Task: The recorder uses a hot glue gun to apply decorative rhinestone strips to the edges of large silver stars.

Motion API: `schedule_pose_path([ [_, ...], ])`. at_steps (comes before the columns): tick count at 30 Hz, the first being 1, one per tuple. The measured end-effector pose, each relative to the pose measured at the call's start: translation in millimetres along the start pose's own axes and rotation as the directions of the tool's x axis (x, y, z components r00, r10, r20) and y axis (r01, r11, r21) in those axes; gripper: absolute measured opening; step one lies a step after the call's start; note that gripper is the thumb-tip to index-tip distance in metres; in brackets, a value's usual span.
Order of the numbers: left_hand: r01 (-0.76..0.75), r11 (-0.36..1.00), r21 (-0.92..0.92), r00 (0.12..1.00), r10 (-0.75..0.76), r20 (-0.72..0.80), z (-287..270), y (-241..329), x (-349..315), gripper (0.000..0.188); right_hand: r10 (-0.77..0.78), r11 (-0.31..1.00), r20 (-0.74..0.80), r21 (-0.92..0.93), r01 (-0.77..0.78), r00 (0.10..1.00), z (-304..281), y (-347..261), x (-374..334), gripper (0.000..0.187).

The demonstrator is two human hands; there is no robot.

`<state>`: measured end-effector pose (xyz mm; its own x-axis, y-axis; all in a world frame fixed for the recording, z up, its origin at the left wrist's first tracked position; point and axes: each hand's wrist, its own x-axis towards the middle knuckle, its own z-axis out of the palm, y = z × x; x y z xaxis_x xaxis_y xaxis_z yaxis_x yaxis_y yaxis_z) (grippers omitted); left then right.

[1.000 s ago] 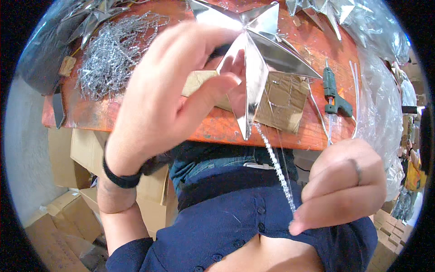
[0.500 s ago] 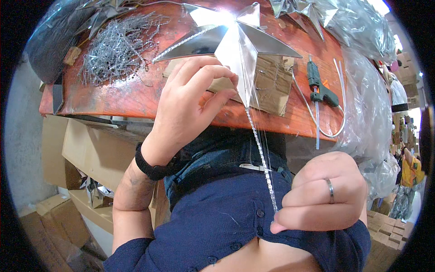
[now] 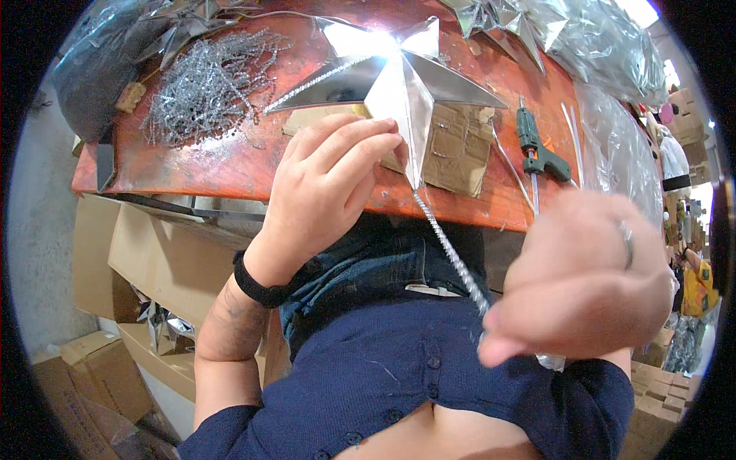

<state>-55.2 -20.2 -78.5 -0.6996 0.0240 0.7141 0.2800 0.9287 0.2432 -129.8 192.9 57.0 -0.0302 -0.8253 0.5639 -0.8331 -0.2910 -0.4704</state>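
Observation:
A shiny silver star ornament (image 3: 399, 100) rests at the table's near side, one long point toward me. My left hand (image 3: 326, 165) has its fingers closed at the left edge of that point; the thumb is mostly hidden. From the tip, a silver bead chain (image 3: 448, 249) runs taut down to the right. Its other end goes into my right hand (image 3: 579, 280), which is closed on it and smeared by motion. Glitter chain also lies along the star's left point.
A tangle of silver bead chain (image 3: 211, 88) lies at the table's left. Under the star is flat cardboard (image 3: 460, 153). A green glue gun (image 3: 537, 146) lies to the right beside clear plastic wrap (image 3: 613, 146). More silver stars (image 3: 510, 27) lie at the back. Cardboard boxes (image 3: 165, 253) stand below left.
My right hand has moved up and to the right with the chain, which now slants more. My left fingers have straightened and come against the star's point.

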Motion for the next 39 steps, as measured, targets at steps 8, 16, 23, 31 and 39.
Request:
schedule_pose_path([
  [8,-0.002,0.998,-0.062,0.999,0.006,0.052,-4.6,-2.3,2.4,0.029,0.366,0.929,-0.043,0.075,-0.362,0.93,-16.2,64.2,50.0,0.008],
  [16,-0.014,0.994,-0.111,0.995,0.025,0.101,1.9,-3.6,7.9,0.023,0.451,0.84,0.231,0.214,-0.498,0.862,-10.4,162.6,69.0,0.01],
  [23,-0.043,0.999,-0.033,0.993,0.047,0.111,-5.3,-4.4,18.2,0.023,0.148,0.938,0.226,0.278,-0.209,0.963,3.7,201.1,69.6,0.013],
  [31,0.007,0.994,0.111,0.99,-0.022,0.138,-35.8,-1.8,40.7,0.021,0.273,0.787,0.269,0.49,-0.375,0.924,2.7,212.5,72.2,0.014],
  [39,0.157,0.978,0.137,0.94,-0.19,0.283,-62.2,-22.8,89.5,0.056,0.249,0.838,0.288,0.415,-0.355,0.925,1.7,215.6,71.6,0.011],
])
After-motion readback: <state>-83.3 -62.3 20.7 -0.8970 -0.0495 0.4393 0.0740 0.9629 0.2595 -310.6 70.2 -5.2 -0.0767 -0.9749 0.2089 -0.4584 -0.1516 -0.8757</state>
